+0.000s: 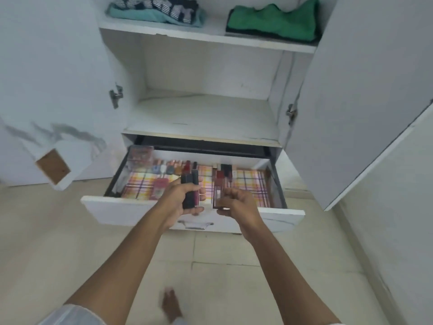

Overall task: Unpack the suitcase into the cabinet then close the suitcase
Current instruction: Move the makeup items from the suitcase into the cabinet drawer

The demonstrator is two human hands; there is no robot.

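White laminate covers the cabinet (365, 95), whose two doors stand swung open, and its bottom drawer (187, 213) is pulled out toward the person. Both bare forearms reach forward and slightly inward over the drawer's front panel, the hands meeting just above its front edge. The left hand (181, 202) is turned with the thumb side up, its fingers curled round a few dark slim boxes (190, 192) held upright, one with a pinkish edge. The right hand (236, 204), just beside it, has the wrist bent and the fingers curled, pinching a reddish-brown box (218, 192) that rises upright from the fingertips.

Inside the drawer lies a checked liner (251, 184) in pink, yellow and purple. Along the drawer's back wall runs a row of small bottles and tubes (171, 166), with a clear case (140, 156) in the back left corner and a pink packet (160, 186) nearer the front on the left.

The shelf (201, 113) directly above the drawer shows its bare board. On the next shelf up lie folded clothes: a teal and dark striped pile (157, 10) on the left, a green pile (274, 22) on the right. Before the drawer, beige floor tiles (222, 249) and one blurred foot (171, 306) show. The suitcase is out of view.
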